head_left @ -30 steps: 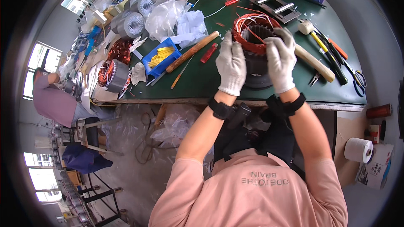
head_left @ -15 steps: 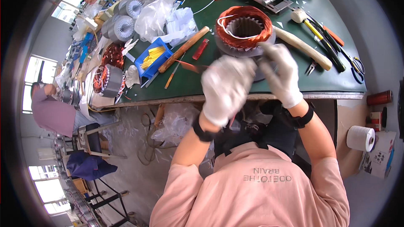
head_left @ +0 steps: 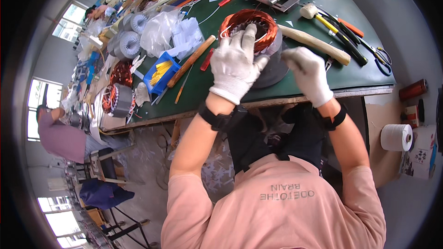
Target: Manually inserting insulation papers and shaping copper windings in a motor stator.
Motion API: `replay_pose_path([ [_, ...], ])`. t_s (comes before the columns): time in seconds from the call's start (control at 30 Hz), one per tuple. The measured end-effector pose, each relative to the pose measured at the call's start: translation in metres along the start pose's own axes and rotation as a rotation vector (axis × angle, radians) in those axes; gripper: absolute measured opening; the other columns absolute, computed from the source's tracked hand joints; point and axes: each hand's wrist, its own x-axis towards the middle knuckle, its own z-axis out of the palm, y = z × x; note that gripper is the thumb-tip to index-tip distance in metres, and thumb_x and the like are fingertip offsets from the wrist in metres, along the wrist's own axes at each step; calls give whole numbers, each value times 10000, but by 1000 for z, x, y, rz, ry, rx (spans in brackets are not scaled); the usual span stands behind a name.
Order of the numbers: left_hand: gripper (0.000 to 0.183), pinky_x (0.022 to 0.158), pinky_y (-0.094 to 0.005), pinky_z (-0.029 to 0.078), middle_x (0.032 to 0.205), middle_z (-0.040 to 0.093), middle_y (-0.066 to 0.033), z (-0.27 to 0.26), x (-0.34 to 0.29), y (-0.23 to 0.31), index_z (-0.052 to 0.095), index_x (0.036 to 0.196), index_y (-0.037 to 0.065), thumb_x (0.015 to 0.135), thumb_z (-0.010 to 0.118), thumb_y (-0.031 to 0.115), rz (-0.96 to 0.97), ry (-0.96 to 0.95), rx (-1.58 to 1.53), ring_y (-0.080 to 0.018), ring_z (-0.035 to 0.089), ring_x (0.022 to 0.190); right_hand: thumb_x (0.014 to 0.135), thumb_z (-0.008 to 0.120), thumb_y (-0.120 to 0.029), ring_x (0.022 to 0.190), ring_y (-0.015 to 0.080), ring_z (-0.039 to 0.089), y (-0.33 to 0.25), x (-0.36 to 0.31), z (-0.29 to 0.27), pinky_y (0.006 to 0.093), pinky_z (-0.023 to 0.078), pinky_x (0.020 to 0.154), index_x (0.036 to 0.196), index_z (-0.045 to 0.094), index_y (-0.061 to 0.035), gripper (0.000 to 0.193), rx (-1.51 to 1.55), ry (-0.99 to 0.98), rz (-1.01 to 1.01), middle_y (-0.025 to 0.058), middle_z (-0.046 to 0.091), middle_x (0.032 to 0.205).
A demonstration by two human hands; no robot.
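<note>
Down to one-handed work now at the copper winding point(head_left: 266, 22) on the green bench point(head_left: 198, 85): laying left hand point(head_left: 234, 62) over it, spread, not clenched. Curling right hand point(head_left: 308, 69) just beside, can't tell if gripping anything.

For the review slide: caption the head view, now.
At a green bench, a gloved left hand lies over a copper-wound stator, the gloved right hand beside it.
</note>
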Motion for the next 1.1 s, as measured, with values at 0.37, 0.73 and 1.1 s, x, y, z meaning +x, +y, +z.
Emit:
replay_pose_path([
  [0.37, 295, 480, -238, 416, 716, 600, -61, -39, 14, -95, 639, 1015, 24, 970, 506, 284, -966, 216, -1046, -83, 488, 534, 805, 596, -75, 941, 209, 634, 90, 90, -57, 327, 499, 842, 1156, 624, -53, 353, -204, -145, -57, 81, 664, 1056],
  [0.73, 313, 929, -414, 446, 1103, 631, -122, -13, -18, 20, 639, 1107, 83, 800, 687, 118, 75, 103, 25, -325, 565, 1047, 867, 625, -148, 861, 287, 628, 42, -75, -11, 362, 500, 766, 978, 643, -10, 178, -35, 299, 402, 147, 629, 954],
  [1.1, 285, 735, -418, 516, 960, 654, -91, 12, 5, 19, 623, 996, 48, 718, 627, 111, 191, 106, 394, -302, 612, 833, 820, 643, -122, 780, 354, 626, -19, -8, 1, 402, 514, 706, 1049, 619, -49, 242, 517, 67, 125, 137, 641, 937],
])
